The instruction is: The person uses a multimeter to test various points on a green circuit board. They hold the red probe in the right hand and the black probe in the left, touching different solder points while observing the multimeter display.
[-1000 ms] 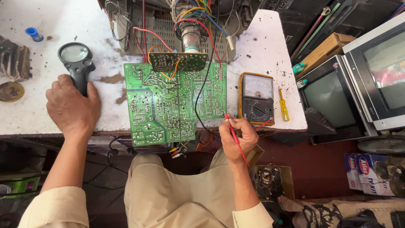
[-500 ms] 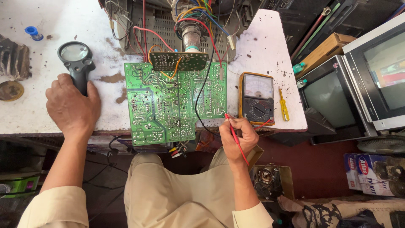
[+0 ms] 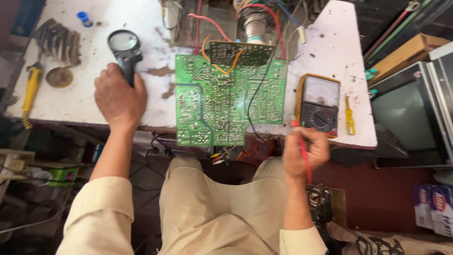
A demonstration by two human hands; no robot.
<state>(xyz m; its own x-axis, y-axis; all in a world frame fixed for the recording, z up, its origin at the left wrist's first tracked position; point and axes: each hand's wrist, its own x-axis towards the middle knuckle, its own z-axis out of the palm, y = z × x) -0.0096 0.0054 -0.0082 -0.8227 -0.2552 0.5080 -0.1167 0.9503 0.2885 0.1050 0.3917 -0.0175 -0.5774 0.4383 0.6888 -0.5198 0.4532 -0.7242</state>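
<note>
Head view: a green circuit board is laid solder side up at the near edge of a stained white bench, its near edge jutting slightly past the bench rim. Fine silver traces and solder points cover it, and a darker outlined patch is seen on its left half. A smaller board stands at its far edge, joined by an orange wire, and a black lead is draped across the right half.

The left hand is closed around the black handle of a magnifier, whose round lens lies on the bench beyond the knuckles, well left of the board. The right hand is held off the bench edge, just below the board's right corner, its fingers pinched on a red probe that runs slantwise through the fist.

A yellow-cased meter with a dial and needle scale is set just right of the board, and a small yellow screwdriver lies beside it. A tangle of coloured wires and a tube neck rise behind the board. At the far left a ribbed metal block, a round brass-coloured disc, a blue cap and a yellow-handled tool are seen. An old screen set stands to the right of the bench.
</note>
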